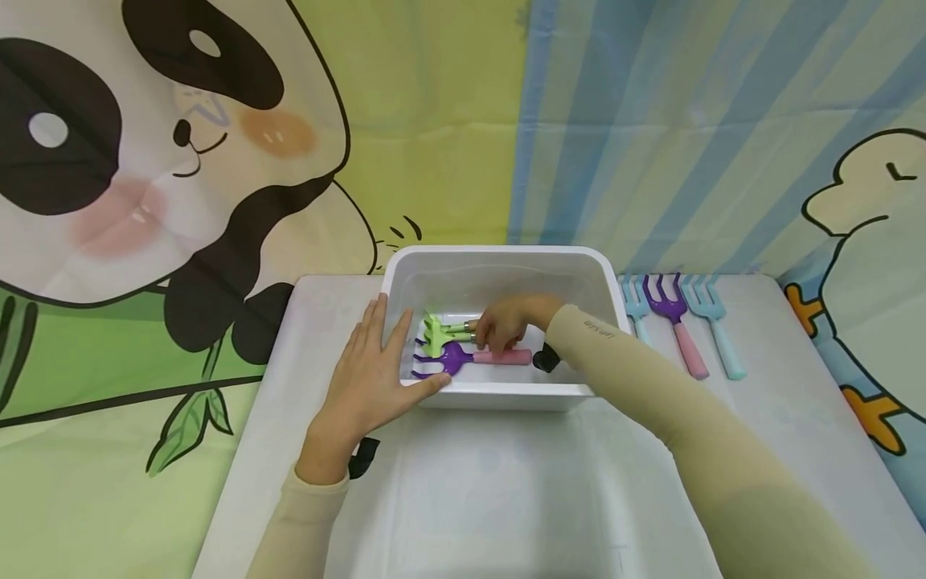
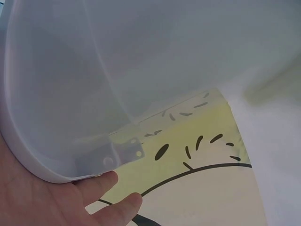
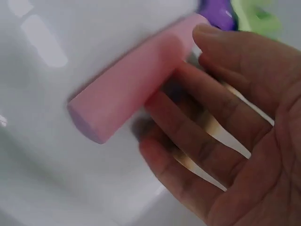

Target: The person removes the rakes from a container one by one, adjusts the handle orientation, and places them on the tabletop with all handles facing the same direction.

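Inside a white plastic tub (image 1: 499,392) lies a hand fork (image 1: 450,358) with purple tines and a pink handle (image 3: 131,77). My right hand (image 1: 504,323) reaches into the tub and pinches that pink handle, the thumb near its purple end and the fingertips along its side. Just behind it in the tub are green hand forks (image 1: 437,334), their handle ends partly hidden by my right hand. My left hand (image 1: 374,374) rests on the tub's near left corner, fingers straight along the left side and thumb along the front rim.
On the white table (image 1: 477,498), right of the tub, lie a light blue fork (image 1: 635,301), a purple fork with a pink handle (image 1: 680,326) and another light blue fork (image 1: 716,326). A printed cartoon cloth (image 1: 434,161) hangs behind the table.
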Demonstrator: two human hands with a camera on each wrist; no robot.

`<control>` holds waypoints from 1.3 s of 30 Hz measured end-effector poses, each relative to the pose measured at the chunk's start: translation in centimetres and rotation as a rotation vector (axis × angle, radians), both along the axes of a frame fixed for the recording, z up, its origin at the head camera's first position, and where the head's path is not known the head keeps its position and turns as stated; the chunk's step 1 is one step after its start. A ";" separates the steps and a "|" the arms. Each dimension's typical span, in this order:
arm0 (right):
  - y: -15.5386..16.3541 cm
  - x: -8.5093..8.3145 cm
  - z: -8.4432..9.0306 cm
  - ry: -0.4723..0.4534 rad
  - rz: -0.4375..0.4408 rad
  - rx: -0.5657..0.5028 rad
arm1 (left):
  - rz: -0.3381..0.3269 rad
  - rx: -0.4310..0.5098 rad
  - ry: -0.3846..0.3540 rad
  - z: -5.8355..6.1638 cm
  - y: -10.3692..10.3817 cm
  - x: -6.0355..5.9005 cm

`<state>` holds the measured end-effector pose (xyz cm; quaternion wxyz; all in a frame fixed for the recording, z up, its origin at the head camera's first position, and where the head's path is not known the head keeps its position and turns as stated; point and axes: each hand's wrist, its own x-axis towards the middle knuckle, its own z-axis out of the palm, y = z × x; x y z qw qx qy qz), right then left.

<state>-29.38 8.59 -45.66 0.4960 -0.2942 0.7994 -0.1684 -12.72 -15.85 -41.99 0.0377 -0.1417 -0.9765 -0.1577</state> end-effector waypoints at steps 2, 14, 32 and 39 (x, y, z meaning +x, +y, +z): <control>-0.5 0.5 -0.5 0.086 0.041 0.024 | 0.003 0.000 -0.003 0.0 0.0 0.0; -1.7 2.0 -1.5 0.332 0.180 0.033 | -0.008 0.008 0.025 0.1 0.0 0.0; -0.8 1.1 -0.4 -0.364 -0.019 0.111 | 0.003 0.019 0.013 -0.1 0.1 0.1; -1.0 1.1 1.3 -0.276 0.016 0.112 | 0.005 0.016 0.011 0.1 0.1 0.1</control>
